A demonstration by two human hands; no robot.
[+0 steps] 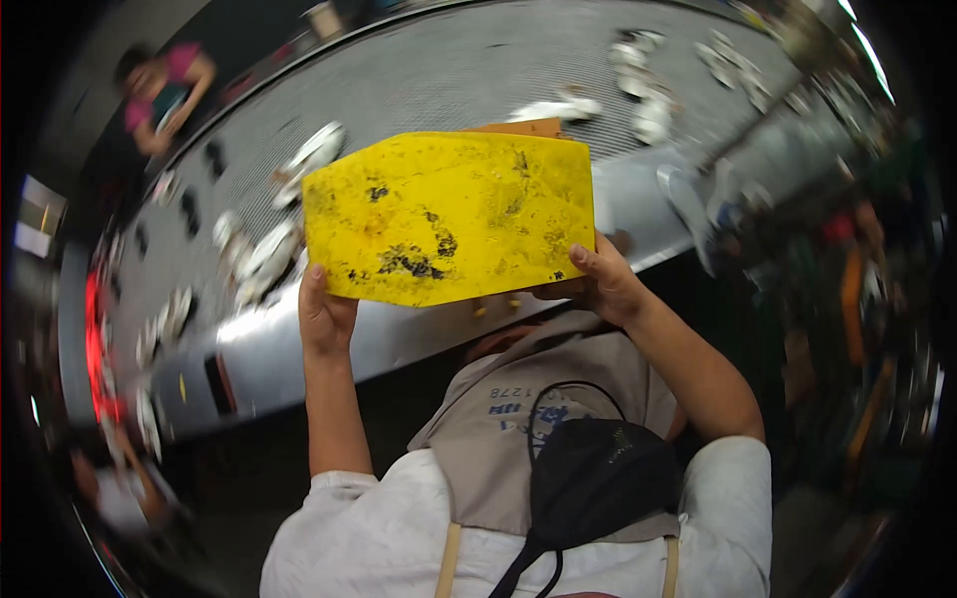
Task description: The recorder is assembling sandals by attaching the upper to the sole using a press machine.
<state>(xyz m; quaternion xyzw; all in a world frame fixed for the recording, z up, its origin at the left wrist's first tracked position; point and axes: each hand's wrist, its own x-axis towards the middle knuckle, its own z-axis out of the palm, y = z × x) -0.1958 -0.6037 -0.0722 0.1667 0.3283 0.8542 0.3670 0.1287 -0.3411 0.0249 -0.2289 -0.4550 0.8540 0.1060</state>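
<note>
Low in the frame hang a black mask (590, 478) and a grey apron (538, 399) over white sleeves, with both bare forearms rising from there toward the middle. The left hand (325, 314) has its grip closed on the lower left corner of a yellow sheet (449, 214), thumb on the near face; the right hand (603, 284) pinches the lower right edge the same way. The sheet is held up in the air at the centre of the frame, its broad face toward the camera, its long axis running left to right and tilted slightly. It looks thin, light and fairly stiff, holding flat between the two hands, though it would likely bow if held by one corner; its black smudges suggest a grimy surface, so the side edges seem the surest hold. A brown board (523, 128) peeks just behind its top edge. Beyond runs a grey belt (429, 80) carrying scattered white pieces (314, 151), and a person in pink (159, 95) stands at upper left.
</note>
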